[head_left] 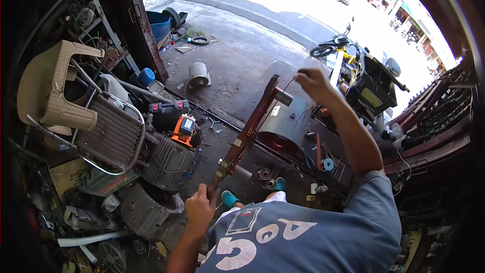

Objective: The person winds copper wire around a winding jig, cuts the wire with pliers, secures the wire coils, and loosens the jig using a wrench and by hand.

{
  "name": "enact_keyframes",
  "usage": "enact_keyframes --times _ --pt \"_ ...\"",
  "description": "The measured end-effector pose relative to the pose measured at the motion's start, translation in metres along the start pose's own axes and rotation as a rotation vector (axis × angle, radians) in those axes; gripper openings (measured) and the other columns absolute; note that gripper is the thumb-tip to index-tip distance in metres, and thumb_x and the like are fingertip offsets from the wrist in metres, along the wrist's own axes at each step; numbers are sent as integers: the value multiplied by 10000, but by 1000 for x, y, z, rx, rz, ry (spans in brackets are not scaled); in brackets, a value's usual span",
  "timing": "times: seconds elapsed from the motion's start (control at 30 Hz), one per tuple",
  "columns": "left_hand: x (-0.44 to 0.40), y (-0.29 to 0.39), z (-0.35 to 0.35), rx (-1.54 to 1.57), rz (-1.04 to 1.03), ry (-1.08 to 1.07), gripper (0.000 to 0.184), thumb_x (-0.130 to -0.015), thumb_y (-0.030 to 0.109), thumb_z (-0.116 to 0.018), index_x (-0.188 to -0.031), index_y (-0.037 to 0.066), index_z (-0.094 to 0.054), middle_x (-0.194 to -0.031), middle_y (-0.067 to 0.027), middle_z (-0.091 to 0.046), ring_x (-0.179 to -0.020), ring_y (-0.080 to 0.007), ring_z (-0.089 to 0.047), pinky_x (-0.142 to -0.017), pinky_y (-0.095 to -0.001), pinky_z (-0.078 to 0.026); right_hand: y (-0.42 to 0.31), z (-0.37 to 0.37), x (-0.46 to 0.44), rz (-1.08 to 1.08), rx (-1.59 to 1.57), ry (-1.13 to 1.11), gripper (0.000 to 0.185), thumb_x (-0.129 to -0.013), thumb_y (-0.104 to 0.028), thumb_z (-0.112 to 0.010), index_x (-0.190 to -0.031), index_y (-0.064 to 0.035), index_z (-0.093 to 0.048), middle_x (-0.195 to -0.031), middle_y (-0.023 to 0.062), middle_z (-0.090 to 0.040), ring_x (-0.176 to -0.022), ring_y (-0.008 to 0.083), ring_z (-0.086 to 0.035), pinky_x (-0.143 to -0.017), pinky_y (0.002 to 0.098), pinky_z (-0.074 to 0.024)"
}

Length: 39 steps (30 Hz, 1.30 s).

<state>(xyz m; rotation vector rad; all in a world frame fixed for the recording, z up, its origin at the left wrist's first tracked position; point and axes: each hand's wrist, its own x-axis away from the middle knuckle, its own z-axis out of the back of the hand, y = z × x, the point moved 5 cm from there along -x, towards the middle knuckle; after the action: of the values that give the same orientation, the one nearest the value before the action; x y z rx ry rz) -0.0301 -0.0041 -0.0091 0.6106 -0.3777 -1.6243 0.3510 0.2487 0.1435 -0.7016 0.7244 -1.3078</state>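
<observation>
My left hand [200, 206] is wrapped round the lower end of a long reddish-brown bar [247, 135], which slants up and away in front of me. Two short metal cylinders stick out from its side, an upper cylinder [284, 97] and a lower cylinder [242, 173]. Beyond the bar's far end, my right hand [314, 83] is raised with its fingers pinched together. A thin dark wire or cord [288, 87] runs from those fingers down towards the upper cylinder. Behind the bar stands a large silver drum [293, 116], partly hidden by it.
A smaller metal drum [198, 75] stands on the pavement. Left of me are an orange tool [183, 130], a woven chair [111, 134] and a beige plastic stool [65, 86]. A motorbike [331, 48] is parked at the right, near a black box [371, 88]. Metal rings [268, 178] lie by my feet.
</observation>
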Motion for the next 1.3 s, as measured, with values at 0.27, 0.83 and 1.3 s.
enact_keyframes --times 0.27,0.83,1.3 --pt "25 19 24 126 -21 -48 280 -942 286 -732 -955 68 -557 -692 -163 -654 -633 -408 -680 -530 -494 -501 14 95 -27 -75 -344 143 348 -1003 -261 -580 -686 -140 -500 -557 -52 -404 -424 64 -330 -399 275 -245" --pt "-26 12 -53 168 68 61 327 -1006 357 -641 -907 65 -531 -687 -198 -670 -659 -440 -689 -565 -538 -523 63 -294 204 -85 -312 -272 259 -1039 -220 -543 -981 28 -594 -773 262 -599 -676 423 -552 -661 437 -478" --pt "9 -10 -33 -16 3 -48 303 -1003 323 -642 -893 67 -525 -671 -190 -671 -610 -433 -677 -526 -537 -516 45 -28 17 -46 2 -6 325 -1006 -242 -620 -956 69 -698 -691 -21 -544 -665 75 -463 -588 321 -407"
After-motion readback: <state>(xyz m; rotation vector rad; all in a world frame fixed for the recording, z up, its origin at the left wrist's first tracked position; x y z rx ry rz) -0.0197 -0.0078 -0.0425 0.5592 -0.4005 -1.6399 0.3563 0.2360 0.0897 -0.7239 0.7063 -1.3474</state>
